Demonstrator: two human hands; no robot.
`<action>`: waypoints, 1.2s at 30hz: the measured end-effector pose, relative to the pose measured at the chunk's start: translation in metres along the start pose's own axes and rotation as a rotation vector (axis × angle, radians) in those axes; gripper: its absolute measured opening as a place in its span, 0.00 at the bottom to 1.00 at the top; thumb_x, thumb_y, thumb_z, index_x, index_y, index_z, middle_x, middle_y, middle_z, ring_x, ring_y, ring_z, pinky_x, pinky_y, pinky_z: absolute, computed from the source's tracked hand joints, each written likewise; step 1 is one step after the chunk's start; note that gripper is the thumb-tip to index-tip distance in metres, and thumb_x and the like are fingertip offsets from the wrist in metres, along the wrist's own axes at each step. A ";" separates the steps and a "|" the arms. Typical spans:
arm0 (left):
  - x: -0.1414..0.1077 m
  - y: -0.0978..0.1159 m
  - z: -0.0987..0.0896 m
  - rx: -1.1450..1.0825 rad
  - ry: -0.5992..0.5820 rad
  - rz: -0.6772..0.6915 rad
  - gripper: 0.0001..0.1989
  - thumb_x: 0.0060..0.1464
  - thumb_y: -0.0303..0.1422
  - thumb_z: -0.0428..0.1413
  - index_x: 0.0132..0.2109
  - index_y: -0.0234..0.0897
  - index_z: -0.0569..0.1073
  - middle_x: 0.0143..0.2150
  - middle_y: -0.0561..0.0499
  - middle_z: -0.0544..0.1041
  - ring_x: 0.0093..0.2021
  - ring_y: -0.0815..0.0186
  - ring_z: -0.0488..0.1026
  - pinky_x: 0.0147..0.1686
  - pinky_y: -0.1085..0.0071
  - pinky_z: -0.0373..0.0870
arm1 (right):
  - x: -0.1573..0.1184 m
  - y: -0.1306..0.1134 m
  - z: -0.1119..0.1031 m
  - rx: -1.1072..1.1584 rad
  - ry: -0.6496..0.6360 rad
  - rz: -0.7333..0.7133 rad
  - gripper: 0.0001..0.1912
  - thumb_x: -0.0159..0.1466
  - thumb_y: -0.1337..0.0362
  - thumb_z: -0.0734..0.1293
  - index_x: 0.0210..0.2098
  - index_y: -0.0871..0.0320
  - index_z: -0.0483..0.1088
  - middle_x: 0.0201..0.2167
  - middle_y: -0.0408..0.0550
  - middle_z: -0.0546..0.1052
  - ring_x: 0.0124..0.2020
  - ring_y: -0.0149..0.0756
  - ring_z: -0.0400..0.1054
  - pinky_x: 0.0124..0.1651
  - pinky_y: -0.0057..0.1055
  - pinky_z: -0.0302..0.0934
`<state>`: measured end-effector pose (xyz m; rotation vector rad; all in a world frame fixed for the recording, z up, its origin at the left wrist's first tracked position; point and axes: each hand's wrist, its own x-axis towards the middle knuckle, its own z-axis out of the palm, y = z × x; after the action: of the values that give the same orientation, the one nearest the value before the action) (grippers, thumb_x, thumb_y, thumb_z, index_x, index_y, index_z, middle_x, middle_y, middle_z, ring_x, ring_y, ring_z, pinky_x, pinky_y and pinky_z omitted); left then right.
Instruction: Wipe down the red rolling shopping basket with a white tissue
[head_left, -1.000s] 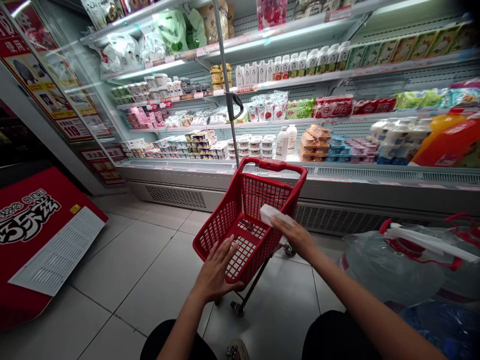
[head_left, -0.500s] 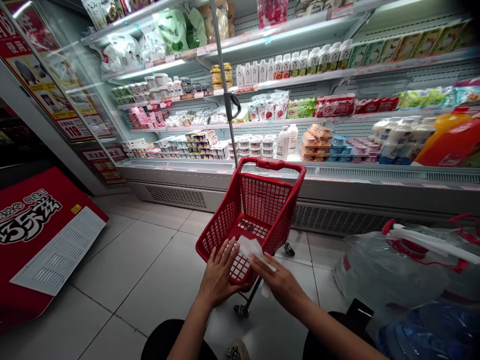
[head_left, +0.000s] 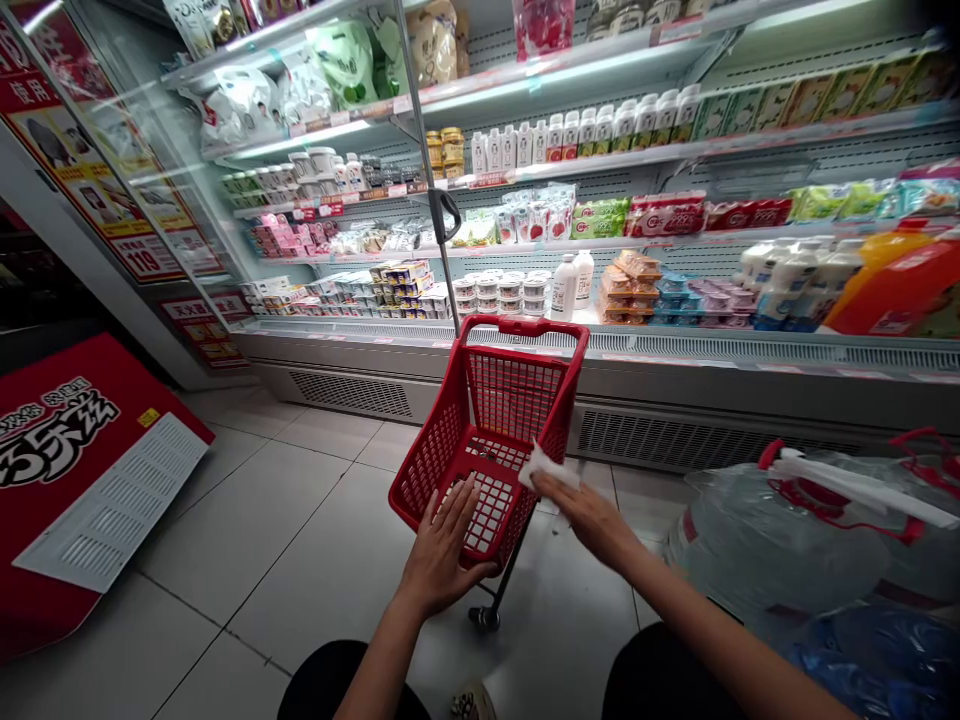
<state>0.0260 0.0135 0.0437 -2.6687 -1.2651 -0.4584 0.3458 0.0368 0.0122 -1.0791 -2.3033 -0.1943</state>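
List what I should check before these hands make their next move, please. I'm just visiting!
1. Right hand holds the tissue: ok.
2. Cart upright on the floor: ok.
3. Left hand at the cart's near end: ok, palm down, fingers extended; how firmly it presses, cannot tell.
4. Tissue touching the cart: cannot tell; it overlaps the cart's right side in this view.
5. Unblocked view of the cart's near end: not ok; the left hand covers part of it.
6. Jugs apart from the cart: ok, floor shows between them.
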 end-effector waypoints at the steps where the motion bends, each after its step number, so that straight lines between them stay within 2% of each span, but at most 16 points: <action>1: -0.001 -0.001 0.000 0.002 -0.001 -0.004 0.53 0.63 0.57 0.54 0.78 0.38 0.33 0.79 0.40 0.51 0.78 0.54 0.49 0.75 0.49 0.44 | -0.005 -0.014 0.004 0.030 -0.007 -0.029 0.50 0.60 0.87 0.52 0.77 0.49 0.45 0.68 0.49 0.70 0.68 0.37 0.65 0.65 0.44 0.67; 6: -0.002 -0.003 0.003 0.016 0.026 0.003 0.53 0.63 0.52 0.56 0.78 0.35 0.34 0.79 0.39 0.51 0.78 0.53 0.49 0.75 0.49 0.45 | -0.023 -0.084 0.008 0.208 -0.026 -0.121 0.41 0.67 0.83 0.54 0.76 0.52 0.51 0.67 0.50 0.71 0.68 0.36 0.64 0.69 0.42 0.63; 8: -0.001 -0.003 0.004 0.008 0.034 0.011 0.52 0.63 0.48 0.57 0.78 0.34 0.34 0.78 0.39 0.51 0.78 0.54 0.48 0.75 0.49 0.44 | -0.024 -0.097 0.003 0.217 -0.010 -0.150 0.37 0.70 0.80 0.55 0.75 0.53 0.52 0.67 0.50 0.71 0.69 0.36 0.63 0.70 0.43 0.61; 11: 0.000 -0.001 0.005 -0.023 0.043 0.000 0.53 0.62 0.45 0.58 0.78 0.32 0.32 0.78 0.37 0.52 0.78 0.53 0.49 0.75 0.49 0.45 | -0.018 -0.098 -0.001 0.169 -0.011 -0.196 0.35 0.71 0.80 0.56 0.75 0.55 0.52 0.68 0.50 0.70 0.70 0.37 0.62 0.71 0.42 0.60; 14: 0.002 0.001 0.007 -0.052 0.043 -0.031 0.55 0.61 0.48 0.59 0.78 0.33 0.31 0.78 0.37 0.53 0.78 0.53 0.50 0.74 0.50 0.48 | -0.007 -0.083 0.002 0.122 -0.057 -0.270 0.35 0.70 0.80 0.56 0.75 0.56 0.53 0.69 0.49 0.68 0.71 0.37 0.60 0.71 0.42 0.60; 16: 0.003 0.001 0.007 -0.061 0.036 -0.042 0.55 0.62 0.51 0.58 0.78 0.34 0.32 0.78 0.38 0.53 0.78 0.53 0.50 0.74 0.51 0.50 | 0.003 -0.064 0.004 0.096 -0.074 -0.283 0.36 0.71 0.80 0.56 0.75 0.55 0.52 0.70 0.49 0.67 0.72 0.37 0.58 0.72 0.43 0.59; 19: 0.006 0.000 0.007 -0.064 0.033 -0.037 0.53 0.63 0.53 0.56 0.78 0.37 0.33 0.78 0.38 0.53 0.77 0.53 0.51 0.73 0.52 0.51 | 0.023 -0.021 0.005 0.036 -0.036 -0.192 0.40 0.68 0.83 0.55 0.76 0.53 0.50 0.71 0.50 0.65 0.73 0.39 0.54 0.72 0.46 0.58; 22: 0.008 0.000 0.007 -0.061 0.042 -0.036 0.53 0.64 0.54 0.55 0.78 0.38 0.32 0.78 0.38 0.54 0.77 0.53 0.52 0.73 0.52 0.52 | 0.043 0.020 0.005 -0.006 -0.007 -0.099 0.45 0.65 0.85 0.54 0.77 0.50 0.46 0.71 0.49 0.66 0.72 0.37 0.57 0.73 0.49 0.57; 25: 0.009 0.001 0.008 -0.043 0.052 -0.040 0.53 0.64 0.54 0.55 0.78 0.38 0.33 0.78 0.38 0.54 0.77 0.53 0.53 0.73 0.52 0.52 | 0.051 0.031 0.009 -0.009 0.008 -0.023 0.46 0.64 0.85 0.54 0.77 0.49 0.47 0.70 0.50 0.67 0.71 0.39 0.59 0.72 0.51 0.58; 28: 0.009 0.000 0.011 -0.016 0.058 -0.045 0.53 0.63 0.54 0.55 0.78 0.36 0.34 0.78 0.39 0.53 0.77 0.53 0.52 0.73 0.53 0.51 | 0.043 0.003 0.016 0.044 0.037 -0.009 0.46 0.63 0.85 0.55 0.76 0.50 0.49 0.69 0.51 0.68 0.72 0.41 0.59 0.71 0.50 0.61; 33: 0.006 -0.001 0.016 0.006 0.083 -0.052 0.53 0.63 0.51 0.56 0.78 0.33 0.34 0.78 0.37 0.53 0.77 0.54 0.50 0.73 0.53 0.52 | 0.014 -0.072 0.024 0.152 0.001 -0.140 0.39 0.67 0.82 0.58 0.74 0.52 0.55 0.69 0.50 0.69 0.72 0.40 0.58 0.70 0.46 0.63; 36: 0.005 -0.001 0.016 0.010 0.100 -0.038 0.50 0.64 0.46 0.55 0.78 0.32 0.33 0.78 0.37 0.53 0.78 0.55 0.50 0.73 0.53 0.52 | 0.009 -0.087 0.021 0.145 -0.044 -0.250 0.34 0.69 0.79 0.60 0.72 0.56 0.59 0.68 0.49 0.70 0.71 0.40 0.60 0.71 0.45 0.62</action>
<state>0.0317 0.0220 0.0307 -2.5825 -1.2873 -0.5820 0.2678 -0.0073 0.0094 -0.7292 -2.4472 -0.0991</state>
